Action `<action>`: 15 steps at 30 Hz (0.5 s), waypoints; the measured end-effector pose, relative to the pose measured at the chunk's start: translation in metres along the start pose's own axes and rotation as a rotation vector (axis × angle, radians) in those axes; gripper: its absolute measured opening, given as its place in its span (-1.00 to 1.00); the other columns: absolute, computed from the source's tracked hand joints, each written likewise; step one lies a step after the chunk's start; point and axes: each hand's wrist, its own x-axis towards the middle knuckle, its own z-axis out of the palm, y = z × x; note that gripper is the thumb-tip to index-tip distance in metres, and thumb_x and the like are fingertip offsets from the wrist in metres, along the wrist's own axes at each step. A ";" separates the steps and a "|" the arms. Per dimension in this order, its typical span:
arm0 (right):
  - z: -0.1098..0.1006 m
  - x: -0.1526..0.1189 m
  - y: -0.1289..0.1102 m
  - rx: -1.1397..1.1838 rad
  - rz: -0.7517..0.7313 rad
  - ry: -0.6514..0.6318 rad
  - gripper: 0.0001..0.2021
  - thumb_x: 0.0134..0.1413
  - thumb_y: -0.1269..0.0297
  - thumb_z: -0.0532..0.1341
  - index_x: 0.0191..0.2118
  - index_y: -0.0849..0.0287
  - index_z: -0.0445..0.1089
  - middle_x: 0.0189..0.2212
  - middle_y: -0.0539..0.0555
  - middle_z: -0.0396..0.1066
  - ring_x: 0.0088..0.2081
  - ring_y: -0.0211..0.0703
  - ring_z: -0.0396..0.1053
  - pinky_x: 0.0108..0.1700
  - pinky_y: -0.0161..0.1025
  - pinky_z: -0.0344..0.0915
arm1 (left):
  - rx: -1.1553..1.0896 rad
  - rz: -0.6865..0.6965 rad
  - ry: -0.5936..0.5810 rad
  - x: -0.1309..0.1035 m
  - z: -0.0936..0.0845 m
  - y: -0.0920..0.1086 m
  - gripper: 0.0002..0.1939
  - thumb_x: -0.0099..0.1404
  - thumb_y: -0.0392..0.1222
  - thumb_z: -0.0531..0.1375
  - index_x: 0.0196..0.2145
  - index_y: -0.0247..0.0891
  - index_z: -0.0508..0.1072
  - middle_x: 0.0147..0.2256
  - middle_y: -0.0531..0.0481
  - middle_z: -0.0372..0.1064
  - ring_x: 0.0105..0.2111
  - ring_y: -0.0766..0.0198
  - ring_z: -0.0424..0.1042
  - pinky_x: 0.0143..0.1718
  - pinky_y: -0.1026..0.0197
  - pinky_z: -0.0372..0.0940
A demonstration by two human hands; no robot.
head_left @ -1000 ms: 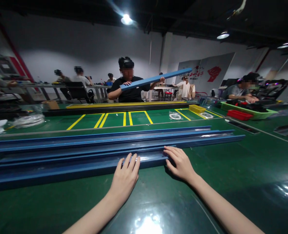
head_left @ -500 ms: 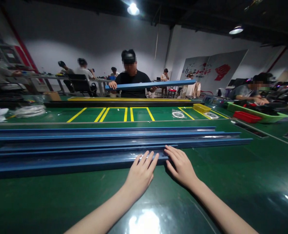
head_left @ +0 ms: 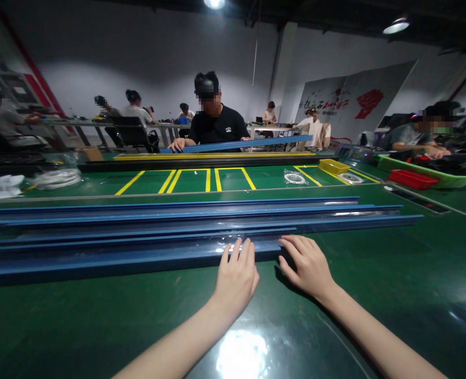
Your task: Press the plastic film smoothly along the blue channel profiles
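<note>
Several long blue channel strips lie side by side across the green table, with shiny clear film in them. My left hand (head_left: 236, 271) rests its fingers, slightly apart, over the front edge of the nearest blue strip (head_left: 138, 263). At that strip's right end is my right hand (head_left: 307, 263), palm down, its thumb apart from the bent fingers and the fingertips at the strip's end. Neither hand is closed round anything. Behind the nearest strip, a longer blue strip (head_left: 359, 224) reaches farther right.
Across the table (head_left: 375, 295) a person (head_left: 219, 123) holds another blue strip (head_left: 256, 142). Yellow tape lines, coiled white cable (head_left: 57, 179), a yellow tray (head_left: 333, 167), a red tray (head_left: 412, 179) and a green bin (head_left: 454, 180) lie beyond the strips. Another person sits at the right.
The view has shifted slightly. My left hand's fingers are closer together, and my right hand's fingers are more bent. The person opposite has lowered the left end of their blue strip.
</note>
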 end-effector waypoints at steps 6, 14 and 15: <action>0.000 -0.002 -0.011 0.002 -0.131 -0.089 -0.59 -0.02 0.31 0.03 -0.01 0.32 0.19 -0.06 0.23 0.26 -0.03 0.01 0.16 -0.05 -0.04 0.15 | -0.015 0.028 0.006 0.000 -0.001 -0.004 -0.53 0.20 -0.16 -0.05 0.08 -0.29 0.10 0.06 -0.04 0.12 0.05 0.11 0.05 0.04 0.01 -0.05; -0.001 -0.001 -0.012 0.108 -0.129 -0.005 -0.63 0.00 0.37 0.00 -0.02 0.26 0.19 -0.04 0.20 0.24 -0.01 -0.09 0.17 -0.02 -0.10 0.17 | -0.039 0.127 -0.040 0.002 -0.001 -0.005 -0.55 0.20 -0.18 -0.06 0.06 -0.28 0.12 0.05 -0.02 0.13 0.03 0.15 0.08 0.00 0.04 0.01; -0.001 -0.001 -0.010 0.091 -0.061 0.039 -0.68 0.01 0.36 0.00 -0.08 0.25 0.25 -0.09 0.19 0.29 -0.06 -0.09 0.22 -0.05 -0.10 0.19 | -0.037 0.128 -0.042 0.002 -0.001 -0.005 -0.56 0.20 -0.18 -0.06 0.05 -0.28 0.13 0.04 -0.03 0.15 0.03 0.15 0.09 0.00 0.04 0.02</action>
